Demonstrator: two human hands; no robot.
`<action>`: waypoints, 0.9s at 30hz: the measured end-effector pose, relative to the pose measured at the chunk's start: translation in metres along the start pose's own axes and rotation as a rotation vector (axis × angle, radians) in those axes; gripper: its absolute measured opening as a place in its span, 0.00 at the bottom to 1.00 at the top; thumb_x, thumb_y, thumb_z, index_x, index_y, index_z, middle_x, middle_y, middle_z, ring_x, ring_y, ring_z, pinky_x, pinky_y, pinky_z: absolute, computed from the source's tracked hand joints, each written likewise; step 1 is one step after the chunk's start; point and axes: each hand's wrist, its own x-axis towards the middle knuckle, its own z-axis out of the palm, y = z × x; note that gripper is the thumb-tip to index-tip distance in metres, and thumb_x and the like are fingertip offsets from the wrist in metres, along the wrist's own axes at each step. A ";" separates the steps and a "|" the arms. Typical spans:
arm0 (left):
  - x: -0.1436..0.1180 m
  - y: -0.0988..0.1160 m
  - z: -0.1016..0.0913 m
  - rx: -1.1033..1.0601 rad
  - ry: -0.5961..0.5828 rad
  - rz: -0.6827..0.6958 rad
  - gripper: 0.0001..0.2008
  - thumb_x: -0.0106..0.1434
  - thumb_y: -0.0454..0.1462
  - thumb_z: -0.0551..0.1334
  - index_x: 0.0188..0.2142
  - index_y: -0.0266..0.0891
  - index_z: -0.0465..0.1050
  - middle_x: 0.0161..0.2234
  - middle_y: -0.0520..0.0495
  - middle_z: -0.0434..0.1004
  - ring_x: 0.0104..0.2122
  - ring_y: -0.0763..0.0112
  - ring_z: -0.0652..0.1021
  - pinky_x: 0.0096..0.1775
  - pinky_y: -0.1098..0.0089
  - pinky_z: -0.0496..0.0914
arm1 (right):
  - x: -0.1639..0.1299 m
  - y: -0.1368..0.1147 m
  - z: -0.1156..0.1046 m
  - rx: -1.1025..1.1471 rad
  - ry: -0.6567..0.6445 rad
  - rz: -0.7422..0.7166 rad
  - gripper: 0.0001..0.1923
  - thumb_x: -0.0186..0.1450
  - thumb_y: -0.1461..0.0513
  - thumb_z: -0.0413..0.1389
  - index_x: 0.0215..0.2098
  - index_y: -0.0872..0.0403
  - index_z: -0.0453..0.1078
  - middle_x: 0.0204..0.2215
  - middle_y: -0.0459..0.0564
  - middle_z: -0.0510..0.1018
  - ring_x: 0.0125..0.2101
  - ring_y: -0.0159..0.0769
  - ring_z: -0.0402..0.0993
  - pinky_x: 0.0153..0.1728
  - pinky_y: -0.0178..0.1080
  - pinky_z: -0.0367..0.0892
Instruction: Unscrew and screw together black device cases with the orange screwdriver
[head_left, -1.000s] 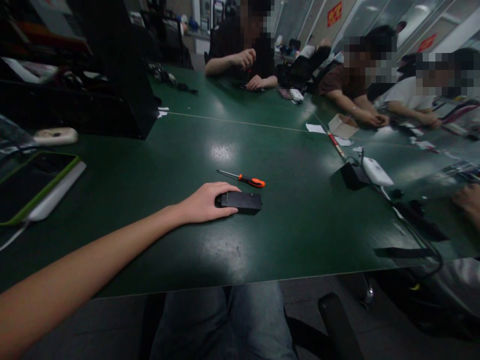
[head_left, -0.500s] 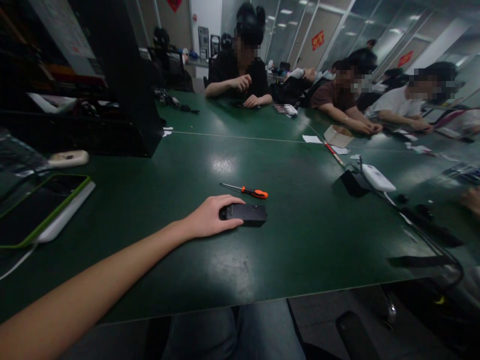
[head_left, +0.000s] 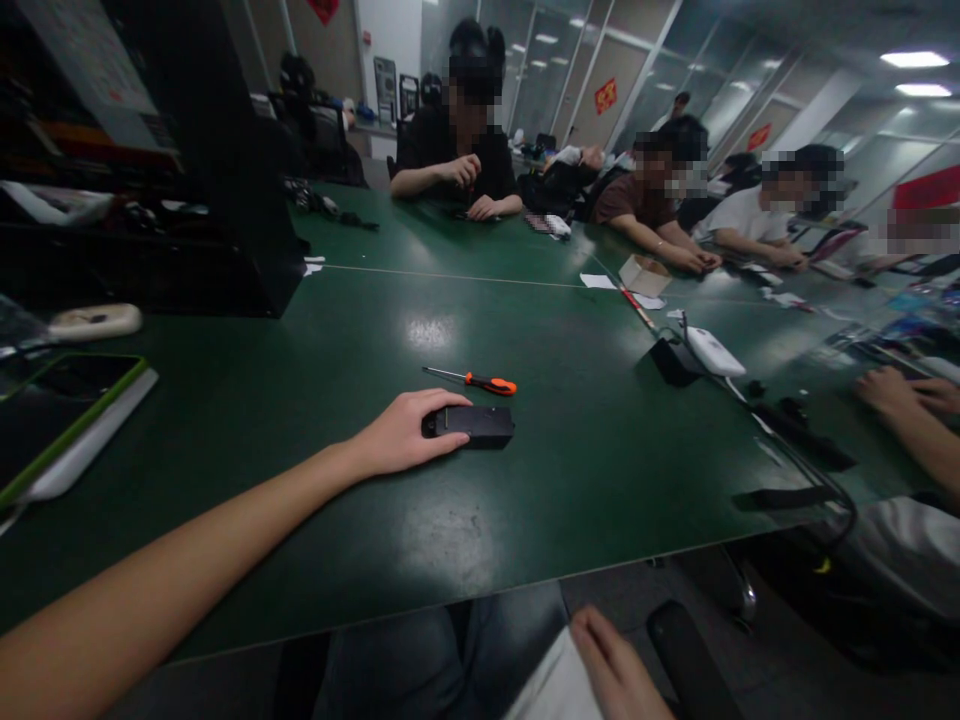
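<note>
We sit at a long dark green table [head_left: 570, 470] in a glass-walled room. Our left hand [head_left: 397, 437] lies curled over one end of a small black box [head_left: 472, 425], which rests flat just before an orange-handled screwdriver [head_left: 480, 380]. Our right hand [head_left: 611, 668] hangs below the edge, fingers loosely together beside something white.

Black box [head_left: 474, 425], orange-and-black-handled screwdriver [head_left: 480, 381], dark green table [head_left: 525, 500], green-edged tablet [head_left: 52, 420].
</note>
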 end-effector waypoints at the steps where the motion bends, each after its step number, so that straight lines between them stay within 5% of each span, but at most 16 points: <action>1: 0.000 0.001 0.000 0.000 -0.001 -0.001 0.21 0.66 0.45 0.65 0.54 0.39 0.74 0.51 0.41 0.80 0.50 0.56 0.80 0.52 0.58 0.72 | 0.013 0.006 0.001 0.000 0.031 0.002 0.22 0.75 0.51 0.38 0.36 0.50 0.69 0.33 0.51 0.79 0.37 0.42 0.79 0.39 0.43 0.72; 4: 0.000 0.001 0.000 0.009 0.000 -0.003 0.20 0.66 0.45 0.65 0.54 0.39 0.74 0.51 0.41 0.80 0.49 0.57 0.80 0.52 0.59 0.72 | 0.034 0.013 0.004 -0.186 -0.044 0.017 0.19 0.75 0.57 0.38 0.38 0.52 0.69 0.32 0.55 0.81 0.35 0.45 0.82 0.37 0.42 0.70; 7: 0.000 -0.001 0.001 0.023 -0.003 0.003 0.20 0.66 0.45 0.65 0.54 0.39 0.74 0.51 0.41 0.80 0.49 0.57 0.80 0.52 0.59 0.72 | 0.027 -0.013 -0.010 -0.545 -0.180 0.049 0.18 0.72 0.66 0.40 0.43 0.55 0.72 0.37 0.60 0.83 0.40 0.50 0.83 0.38 0.43 0.70; 10: 0.000 -0.002 0.002 0.034 0.001 0.006 0.20 0.66 0.45 0.65 0.55 0.40 0.74 0.51 0.42 0.80 0.49 0.57 0.79 0.52 0.59 0.72 | 0.010 -0.071 -0.053 -0.536 -0.317 -0.249 0.12 0.71 0.64 0.49 0.37 0.52 0.74 0.37 0.51 0.83 0.39 0.43 0.82 0.37 0.38 0.69; 14: -0.001 -0.002 0.002 0.043 0.021 0.025 0.19 0.67 0.44 0.65 0.54 0.39 0.74 0.51 0.42 0.80 0.50 0.58 0.79 0.53 0.60 0.71 | 0.031 -0.146 -0.128 -0.366 0.071 -0.661 0.16 0.75 0.59 0.47 0.32 0.53 0.71 0.24 0.45 0.75 0.26 0.31 0.74 0.30 0.34 0.64; 17: -0.001 -0.001 0.002 0.044 0.041 0.036 0.18 0.66 0.43 0.66 0.52 0.38 0.75 0.51 0.42 0.80 0.50 0.59 0.79 0.53 0.60 0.71 | 0.098 -0.171 -0.163 -0.349 0.340 -0.710 0.09 0.72 0.57 0.53 0.43 0.54 0.72 0.34 0.50 0.79 0.32 0.33 0.74 0.35 0.36 0.67; 21: 0.000 -0.001 0.001 0.050 0.044 0.034 0.18 0.65 0.42 0.66 0.52 0.38 0.74 0.50 0.42 0.80 0.49 0.58 0.79 0.53 0.60 0.71 | 0.202 -0.175 -0.160 -0.188 0.317 -0.746 0.25 0.66 0.54 0.62 0.57 0.56 0.69 0.51 0.57 0.76 0.41 0.38 0.74 0.47 0.42 0.67; 24: 0.000 -0.001 0.001 0.054 0.039 0.026 0.18 0.65 0.42 0.66 0.52 0.38 0.74 0.50 0.43 0.80 0.50 0.58 0.79 0.53 0.61 0.71 | 0.246 -0.173 -0.139 -0.101 0.271 -0.772 0.23 0.61 0.52 0.66 0.50 0.54 0.75 0.44 0.52 0.78 0.40 0.38 0.74 0.47 0.42 0.68; 27: 0.000 0.001 0.001 0.050 0.022 0.007 0.18 0.65 0.43 0.66 0.53 0.39 0.74 0.51 0.43 0.79 0.50 0.58 0.79 0.53 0.60 0.71 | 0.257 -0.168 -0.125 0.037 0.267 -0.774 0.14 0.61 0.51 0.65 0.39 0.52 0.78 0.36 0.48 0.79 0.38 0.37 0.74 0.45 0.40 0.68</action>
